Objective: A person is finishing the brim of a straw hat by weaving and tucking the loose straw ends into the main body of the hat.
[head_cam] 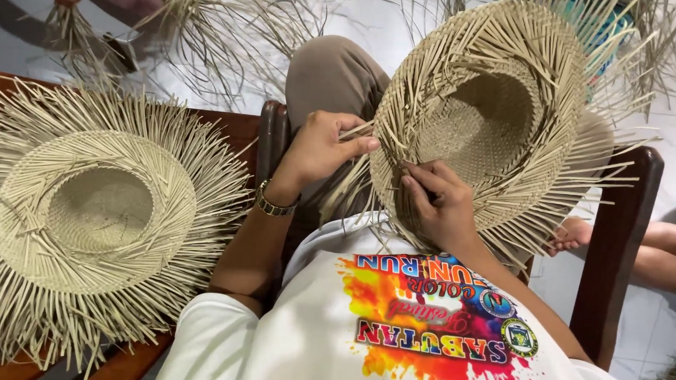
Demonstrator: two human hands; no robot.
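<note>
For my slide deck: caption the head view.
Both hands, left hand and right hand, work loose strips on a straw hat; another hat lies alongside.

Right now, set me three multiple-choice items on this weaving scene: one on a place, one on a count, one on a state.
1. Where does the second woven straw hat lie?
A. On the wooden bench at the person's left
B. On the person's head
C. Hung on a wall

2. How many of the person's own hands touch the straw hat on the lap?
A. None
B. One
C. Two

3. What state is the brim edge of the hat on the lap in?
A. Trimmed smooth all round
B. Loose strands stick out unfinished
C. Bound with ribbon

Key: 1 A, the hat rests on the wooden bench beside the left arm. 2 C, the left hand pinches strands at the brim and the right hand presses its fingers on the weave. 3 B, free strands fan out past the rim.
</note>
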